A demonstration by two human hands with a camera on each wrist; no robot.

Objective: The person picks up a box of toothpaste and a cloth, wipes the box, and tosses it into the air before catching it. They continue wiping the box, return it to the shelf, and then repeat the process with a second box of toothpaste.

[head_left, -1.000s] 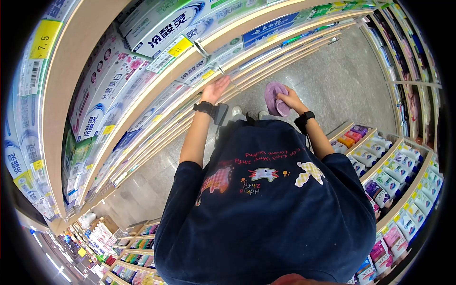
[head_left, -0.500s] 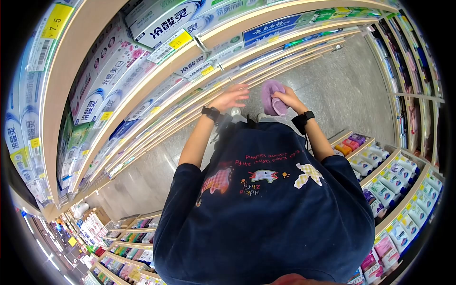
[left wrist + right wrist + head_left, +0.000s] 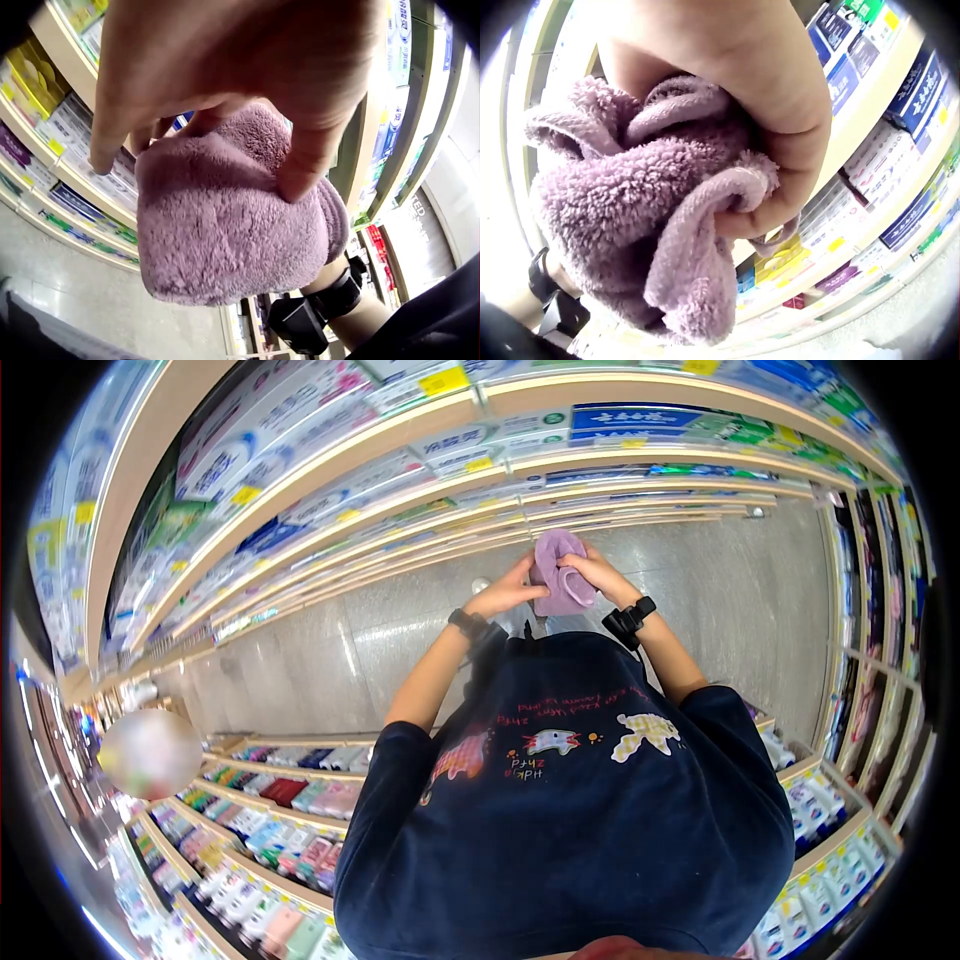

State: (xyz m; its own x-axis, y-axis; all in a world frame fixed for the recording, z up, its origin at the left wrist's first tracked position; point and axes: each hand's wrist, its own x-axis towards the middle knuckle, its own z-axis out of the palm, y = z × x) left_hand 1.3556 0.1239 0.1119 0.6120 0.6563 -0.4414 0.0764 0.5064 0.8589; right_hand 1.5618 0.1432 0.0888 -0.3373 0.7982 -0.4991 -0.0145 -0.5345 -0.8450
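Note:
A fluffy purple cloth [image 3: 568,592], folded and bunched, is held in front of the body in the head view. My right hand [image 3: 598,572] grips it from the right; in the right wrist view the fingers of that hand [image 3: 742,82] curl into the folds of the cloth [image 3: 622,195]. My left hand [image 3: 505,592] is at the cloth's left edge. In the left wrist view the thumb of this hand [image 3: 240,67] lies on the cloth [image 3: 225,225], with the fingers bent at its far side.
Shelves of boxed goods [image 3: 420,490] run along the front and left. Grey floor [image 3: 350,650] shows below them. Behind and beside the body stand low racks of bottles and packets [image 3: 270,830], and another tall shelf [image 3: 870,620] rises at the right.
My left hand has moved right, from beside the shelf to the cloth, and now touches it. The cloth has shifted slightly left with my right hand. The view has turned relative to the shelves.

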